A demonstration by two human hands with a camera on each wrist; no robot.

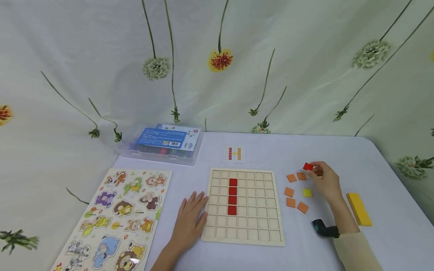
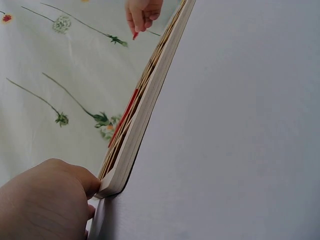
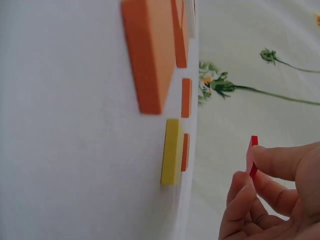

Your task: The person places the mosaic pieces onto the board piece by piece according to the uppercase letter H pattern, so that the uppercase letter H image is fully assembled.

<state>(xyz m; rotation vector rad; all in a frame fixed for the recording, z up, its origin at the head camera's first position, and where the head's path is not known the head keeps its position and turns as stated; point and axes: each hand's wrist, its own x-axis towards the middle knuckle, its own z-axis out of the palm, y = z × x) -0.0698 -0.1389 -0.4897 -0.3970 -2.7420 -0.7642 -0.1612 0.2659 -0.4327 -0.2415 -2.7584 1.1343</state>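
Pinching a red tile (image 1: 307, 166) between thumb and fingers, my right hand (image 1: 326, 182) hangs above the tabletop (image 1: 271, 150), with its wrist bent so that the fingertips point toward the board side. My right forearm (image 1: 346, 219) slants up from the lower right of the head view, the cream sleeve (image 1: 357, 250) drawn back from the wrist. In the right wrist view my thumb presses one face of the tile, and the other fingers curl in below it. My left hand (image 1: 190, 218) lies at the left edge of the grid board (image 1: 251, 223), touching it, fingers spread a little and clasping nothing.

The red tile sits at the tips of my right thumb and fingers, raised clear of the tabletop. Just beyond it on the board side lie five orange tiles (image 1: 291, 202) and, nearer my palm, a yellow tile (image 1: 307, 192). A long yellow block (image 1: 359, 209) lies outside my right forearm.

The tile I grip is small, thin and flat, bright red from above; seen from my right wrist it stands almost edge-on, with straight sides and a pinkish face. It matches the colour of four red tiles (image 1: 232, 191) set one below another in the third column of the pale wooden board, where the other cells are bare.
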